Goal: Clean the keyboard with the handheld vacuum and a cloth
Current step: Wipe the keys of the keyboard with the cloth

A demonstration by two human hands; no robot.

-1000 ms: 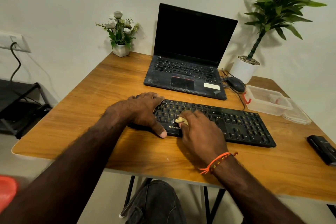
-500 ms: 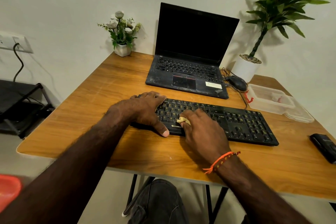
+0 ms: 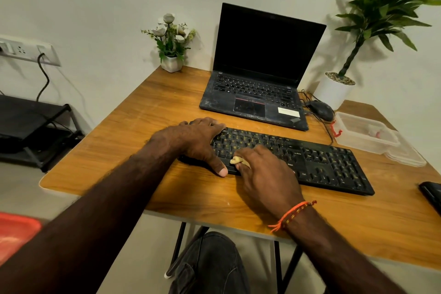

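Your left hand (image 3: 198,143) holds down the keyboard's (image 3: 317,162) left end while your right hand (image 3: 265,174) pinches the small cloth (image 3: 236,160) there; the unwiped keys run long to your right.

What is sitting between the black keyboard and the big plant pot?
In the head view, a black mouse with its tangled cable lies between the keyboard and the white plant pot, right of the laptop.

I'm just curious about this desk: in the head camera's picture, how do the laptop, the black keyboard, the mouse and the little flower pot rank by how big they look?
Largest to smallest, as they look:
1. laptop, with its screen open
2. black keyboard, partly covered by the hands
3. and 4. mouse and little flower pot: they look about alike, so I won't rank them.
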